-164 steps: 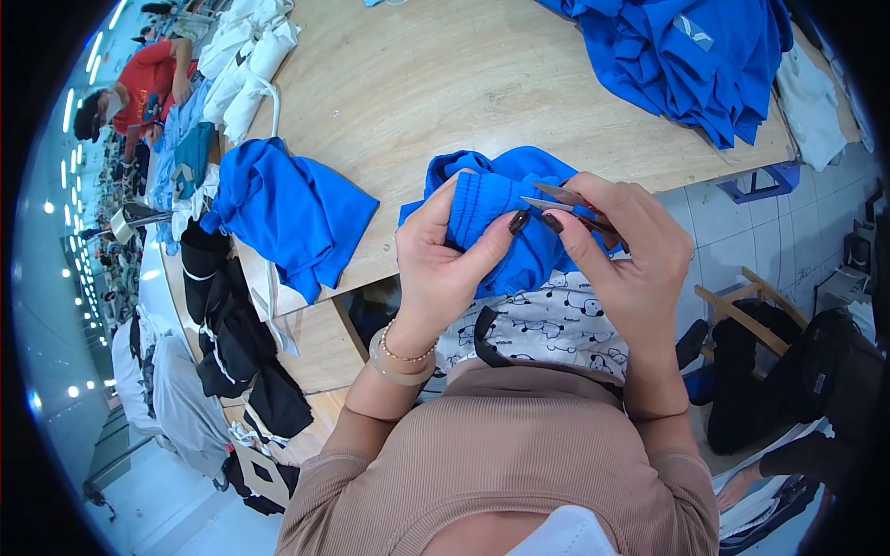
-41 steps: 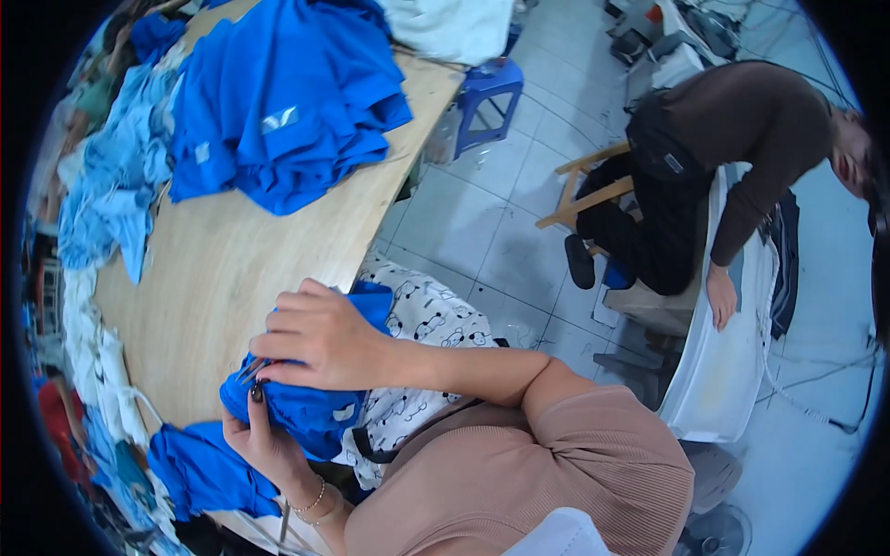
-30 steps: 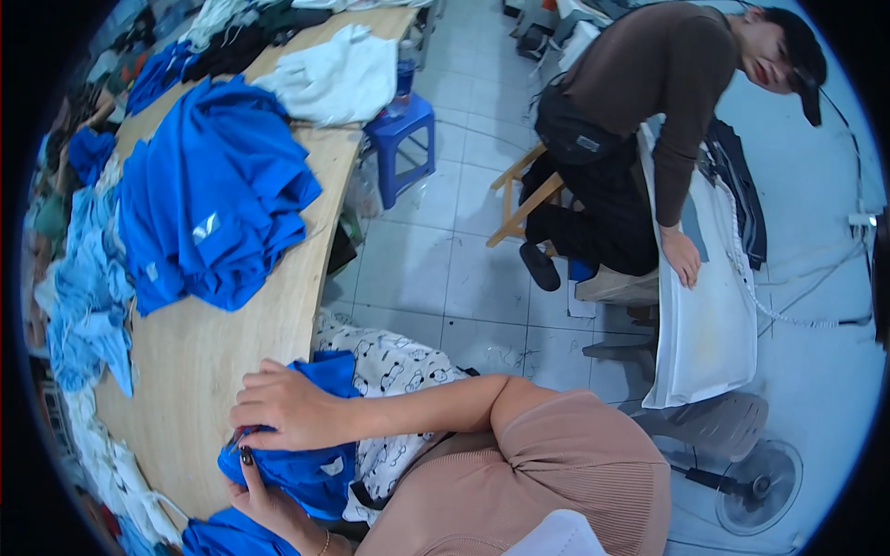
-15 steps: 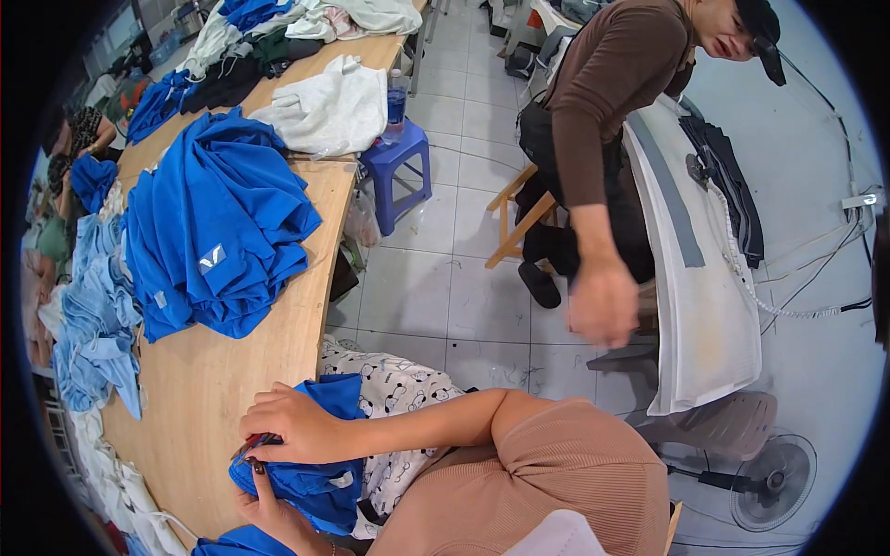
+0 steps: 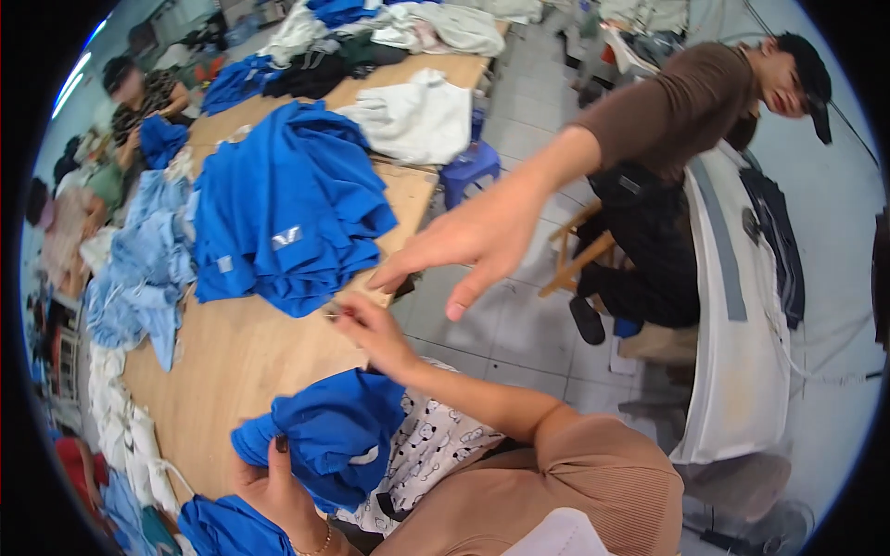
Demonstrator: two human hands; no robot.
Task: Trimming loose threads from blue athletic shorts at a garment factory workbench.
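My left hand pinches the edge of a bunched blue garment, thumb on top, over the table's near edge and my lap. My right hand is stretched forward at the table's right edge, closed round small red-handled thread snips, mostly hidden by the fingers. Just beyond it lies a big pile of blue garments. A co-worker's hand reaches in from the right, fingers spread, very near my right hand; whether they touch I cannot tell.
The wooden table carries light-blue garments on the left and a white garment farther off. The co-worker leans beside a padded white ironing table. A blue stool stands by the table. More blue cloth lies at lower left.
My right hand has left the blue garment and moved forward with the snips. The co-worker's hand has swung across to it. My left hand keeps hold of the garment; the view has shifted.
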